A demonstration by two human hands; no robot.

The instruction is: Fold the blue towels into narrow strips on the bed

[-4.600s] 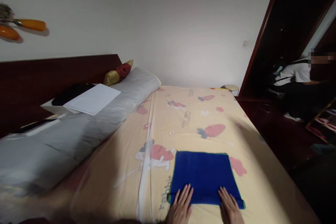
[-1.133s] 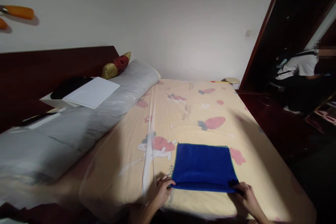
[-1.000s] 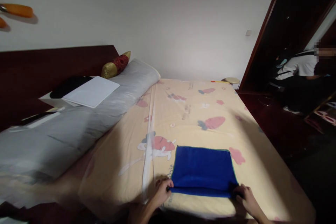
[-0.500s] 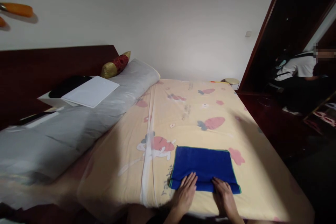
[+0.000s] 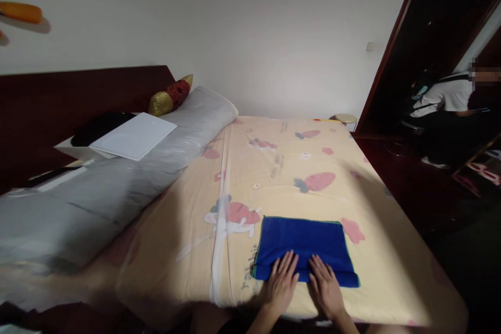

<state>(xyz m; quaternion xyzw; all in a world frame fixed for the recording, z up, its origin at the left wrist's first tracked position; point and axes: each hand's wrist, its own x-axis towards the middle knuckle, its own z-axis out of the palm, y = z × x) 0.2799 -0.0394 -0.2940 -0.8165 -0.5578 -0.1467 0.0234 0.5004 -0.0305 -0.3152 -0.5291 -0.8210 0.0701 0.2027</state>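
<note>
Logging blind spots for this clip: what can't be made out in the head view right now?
All in the head view:
1. Cloth: its near edge lies under the left hand and right hand; layer count hidden.
2. Orange thing on the wall: cut off by the left edge.
3. Black thing: partly under a white sheet.
4. Person in the doorway: dim, cut off by the right edge.

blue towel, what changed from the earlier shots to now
A second ago both hands pinched the near corners of the blue towel and lifted that edge. Now it is folded over away from the person, so the towel is shorter, and the left hand and right hand have let go and lie flat side by side on the fold. The towel's spot on the bed sheet and the grey bolster are unchanged.
</note>
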